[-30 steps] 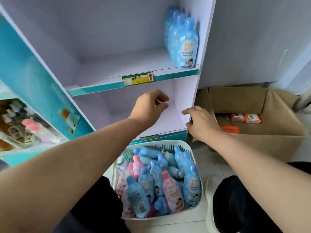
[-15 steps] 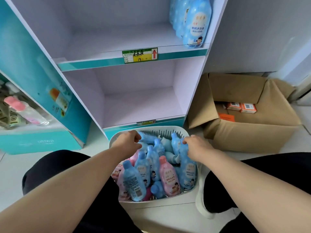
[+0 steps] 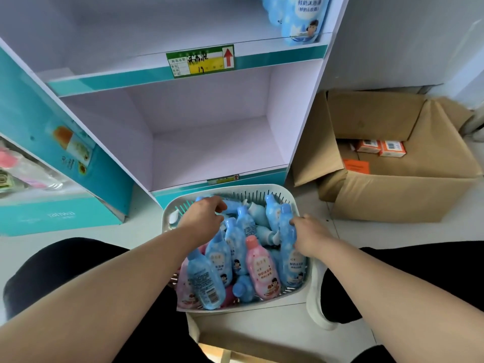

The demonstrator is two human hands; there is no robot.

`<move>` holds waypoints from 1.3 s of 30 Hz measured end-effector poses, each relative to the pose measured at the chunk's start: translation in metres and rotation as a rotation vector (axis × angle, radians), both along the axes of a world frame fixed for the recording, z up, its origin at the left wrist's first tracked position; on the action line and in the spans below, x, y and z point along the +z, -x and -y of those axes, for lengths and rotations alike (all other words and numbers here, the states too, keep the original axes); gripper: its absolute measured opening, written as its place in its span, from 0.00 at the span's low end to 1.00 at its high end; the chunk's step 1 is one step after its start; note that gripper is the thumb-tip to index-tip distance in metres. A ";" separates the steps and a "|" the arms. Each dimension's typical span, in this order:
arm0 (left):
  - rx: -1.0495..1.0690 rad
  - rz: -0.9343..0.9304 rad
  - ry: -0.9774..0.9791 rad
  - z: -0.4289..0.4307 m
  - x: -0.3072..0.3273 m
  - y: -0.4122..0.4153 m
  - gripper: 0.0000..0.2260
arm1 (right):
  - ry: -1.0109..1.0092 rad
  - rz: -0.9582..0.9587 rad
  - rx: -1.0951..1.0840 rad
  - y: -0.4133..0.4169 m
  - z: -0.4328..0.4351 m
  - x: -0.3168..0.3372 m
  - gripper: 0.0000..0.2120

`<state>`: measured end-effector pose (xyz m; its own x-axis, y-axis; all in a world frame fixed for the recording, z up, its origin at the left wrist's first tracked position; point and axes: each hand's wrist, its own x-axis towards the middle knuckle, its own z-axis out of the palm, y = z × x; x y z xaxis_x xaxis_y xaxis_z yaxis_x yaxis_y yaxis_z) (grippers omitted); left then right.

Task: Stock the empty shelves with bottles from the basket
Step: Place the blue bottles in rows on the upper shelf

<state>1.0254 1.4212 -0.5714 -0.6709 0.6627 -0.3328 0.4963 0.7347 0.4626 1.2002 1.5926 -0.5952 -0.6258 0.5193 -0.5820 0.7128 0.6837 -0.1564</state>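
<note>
Pale grey wall [image 3: 406, 35] at the right, softly lit; pale smooth floor [image 3: 379, 234]; an open cardboard box [image 3: 392, 195] stands on it near the wall, orange-and-white cartons [image 3: 381, 148] inside; a teal display stand [image 3: 47, 218] at the floor's left edge.

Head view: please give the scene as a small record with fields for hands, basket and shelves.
left hand: grips the rear blue bottle lying in the basket
right hand: grips the right blue bottle by the basket wall
basket: on the floor, holds blue bottles and pink bottles
lower shelf: no bottles
upper shelf: shelved bottles at its right end only
cardboard box: open, right of the shelves
</note>
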 end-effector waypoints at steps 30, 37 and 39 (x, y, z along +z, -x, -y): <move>0.267 0.170 0.076 0.057 0.035 0.015 0.06 | 0.054 -0.692 0.008 0.057 0.059 0.063 0.15; 0.172 0.031 -0.074 0.060 0.038 0.043 0.13 | 0.091 -0.661 0.007 0.073 0.067 0.051 0.13; 0.121 0.060 -0.054 0.062 0.027 0.044 0.15 | 0.093 -0.652 -0.005 0.075 0.069 0.045 0.13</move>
<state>0.9813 1.3596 -0.5446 -0.7273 0.5958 -0.3407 0.3758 0.7611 0.5287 1.1248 1.5234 -0.5499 -0.8628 0.4892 -0.1272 0.4554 0.6431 -0.6156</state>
